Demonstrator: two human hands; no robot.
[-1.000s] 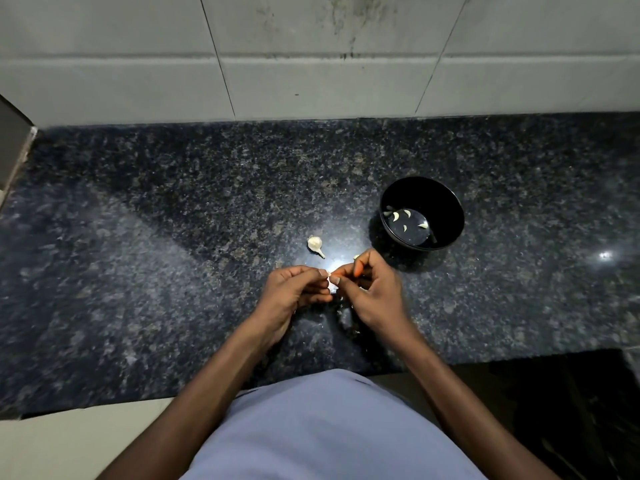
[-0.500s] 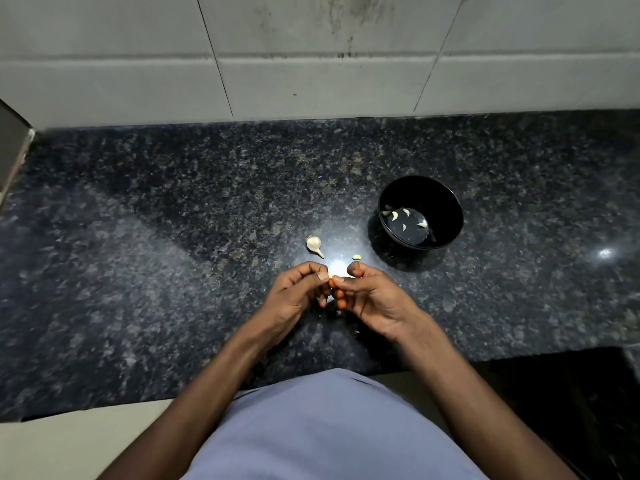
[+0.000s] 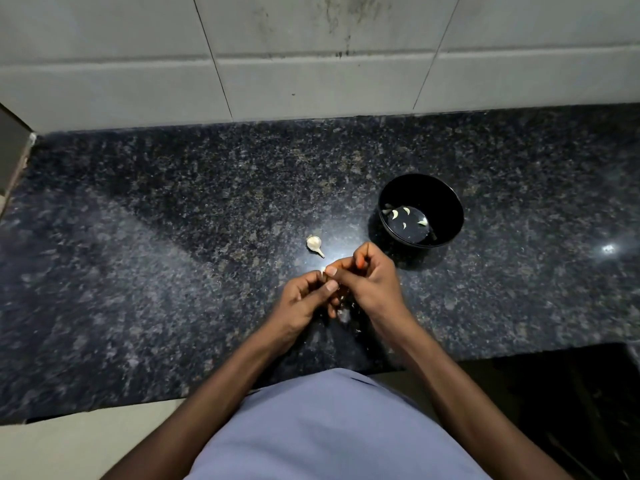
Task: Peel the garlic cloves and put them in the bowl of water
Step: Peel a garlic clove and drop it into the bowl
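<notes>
My left hand (image 3: 302, 303) and my right hand (image 3: 369, 282) meet just above the granite counter, fingers curled, pinching a small garlic clove (image 3: 323, 270) between their fingertips. Only a pale sliver of the clove shows; the rest is hidden by my fingers. A black bowl of water (image 3: 446, 202) stands to the upper right of my hands, with several peeled cloves (image 3: 406, 211) floating in it. A garlic bulb remnant with a stalk (image 3: 314, 243) lies on the counter just beyond my hands.
The dark speckled granite counter (image 3: 173, 237) runs to a tiled wall (image 3: 311, 64) at the back. Bits of garlic skin (image 3: 346, 311) lie under my hands. The counter's front edge sits near my torso, with a dark gap (image 3: 554, 410) at the lower right.
My right hand has turned over the clove, its fingers lifting and curling tighter. Both hands stay together at the same spot. The small piece near my right fingertips is now hidden.
</notes>
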